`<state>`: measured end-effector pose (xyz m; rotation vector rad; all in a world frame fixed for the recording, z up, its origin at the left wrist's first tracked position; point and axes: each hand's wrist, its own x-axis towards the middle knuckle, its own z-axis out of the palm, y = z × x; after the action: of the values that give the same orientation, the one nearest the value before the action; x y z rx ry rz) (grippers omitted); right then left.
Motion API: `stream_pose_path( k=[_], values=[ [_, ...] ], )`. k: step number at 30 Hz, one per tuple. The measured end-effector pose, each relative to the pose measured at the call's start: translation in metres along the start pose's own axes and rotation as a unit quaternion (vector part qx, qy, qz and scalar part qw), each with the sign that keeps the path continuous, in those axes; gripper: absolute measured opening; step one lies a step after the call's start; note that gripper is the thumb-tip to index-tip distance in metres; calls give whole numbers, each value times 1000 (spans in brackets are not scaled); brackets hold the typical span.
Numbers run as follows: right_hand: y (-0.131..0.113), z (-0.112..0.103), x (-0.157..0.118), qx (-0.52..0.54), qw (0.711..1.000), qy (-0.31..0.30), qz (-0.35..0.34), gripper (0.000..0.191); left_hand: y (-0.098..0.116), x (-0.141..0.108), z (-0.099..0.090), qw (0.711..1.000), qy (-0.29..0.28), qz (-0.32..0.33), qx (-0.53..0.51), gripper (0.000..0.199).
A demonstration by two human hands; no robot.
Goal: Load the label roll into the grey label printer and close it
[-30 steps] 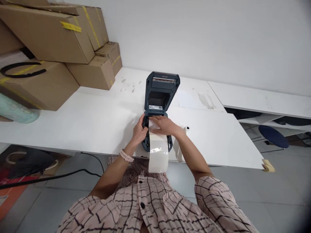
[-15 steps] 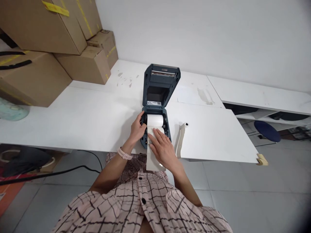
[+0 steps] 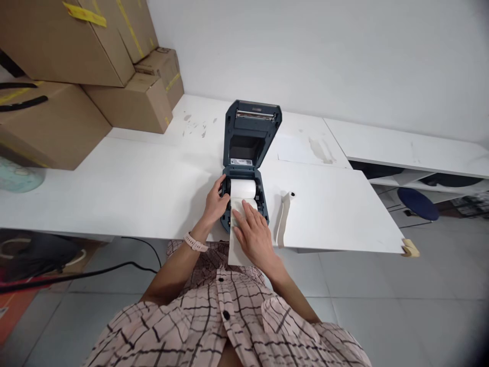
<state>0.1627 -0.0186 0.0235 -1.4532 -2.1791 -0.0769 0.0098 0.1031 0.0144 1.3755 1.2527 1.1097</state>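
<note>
Settling now, after a busy second: the right hand (image 3: 255,235) that was lying across the top of the paper roll (image 3: 243,188) a second ago has slid back toward the body and now rests flat on the loose strip of label paper (image 3: 237,255), and between half a second ago and this moment hardly anything has shifted. The roll sits down in the bay of the label printer (image 3: 245,201), just under the raised lid (image 3: 250,133), and the strip runs from it forward over the printer's front lip and hangs off the near edge of the white table (image 3: 145,188). By the look of it the roll is seated and the tail is being smoothed out along the feed path, though the lid stands open. As for the grip: the right hand is spread, fingers straight and together, palm down on the paper, pressing rather than pinching. The left hand (image 3: 214,203), with a pale watch (image 3: 193,241) at the wrist, is curled against the printer's left side wall beside the roll, fingers hooked over the edge; whether they squeeze a latch or only steady the body cannot be told from here. A second curl of paper backing (image 3: 283,218) lies on the table just to the right, apart from both hands.
</note>
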Motion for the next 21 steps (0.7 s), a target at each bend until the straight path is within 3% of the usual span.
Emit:
stream_pose_path(
  k=[4,8,13,15,16,18,21],
  values=[
    [-9,10,-18,56,993,108,-3,33,0,-8,-1,1000,10,13,-8,72],
    [-11,13,-38,86,986,142,-21,34,19,7,-10,995,63,73,-21,84],
    [-6,10,-50,117,986,116,-23,41,95,90,-20,977,58,189,-78,68],
    [-6,9,-52,120,986,110,-24,40,130,119,-20,984,6,160,-83,52],
    [-6,9,-53,120,986,115,-23,39,144,128,-19,987,-29,134,-82,54],
    [-7,8,-57,115,983,141,-18,36,161,130,-17,989,-58,110,-80,63],
    [-7,6,-64,109,974,200,7,35,158,97,-18,986,-30,142,-77,55]
  ],
)
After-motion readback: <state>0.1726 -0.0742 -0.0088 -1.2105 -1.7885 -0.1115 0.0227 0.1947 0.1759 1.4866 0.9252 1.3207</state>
